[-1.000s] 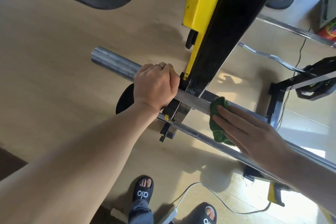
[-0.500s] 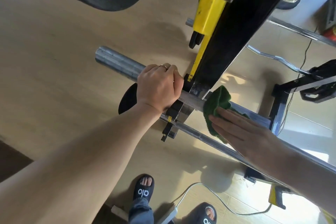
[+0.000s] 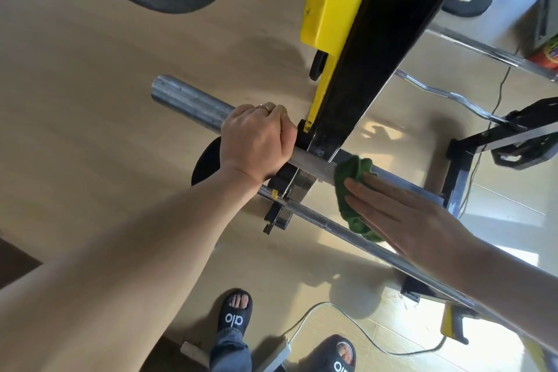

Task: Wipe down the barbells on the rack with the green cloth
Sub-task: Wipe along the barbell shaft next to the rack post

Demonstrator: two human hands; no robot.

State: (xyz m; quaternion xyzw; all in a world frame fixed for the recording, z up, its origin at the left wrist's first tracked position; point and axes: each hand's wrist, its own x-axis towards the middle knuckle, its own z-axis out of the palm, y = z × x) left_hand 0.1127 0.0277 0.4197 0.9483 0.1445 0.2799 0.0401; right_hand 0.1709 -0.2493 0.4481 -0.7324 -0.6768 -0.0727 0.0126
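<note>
The barbell (image 3: 193, 106) is being gripped by the left hand (image 3: 256, 142); beside it, the green cloth (image 3: 353, 190) is being pressed on by the flat right hand (image 3: 401, 220). Wiping likely midway.

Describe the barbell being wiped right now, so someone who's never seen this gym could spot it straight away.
Start at the black rack upright with the yellow hook. The barbell crosses just below it, the left hand gripping its thick sleeve and the right hand pressing the green cloth flat on the shaft. A thinner bar runs lower, and a wavy curl bar lies beyond.
</note>
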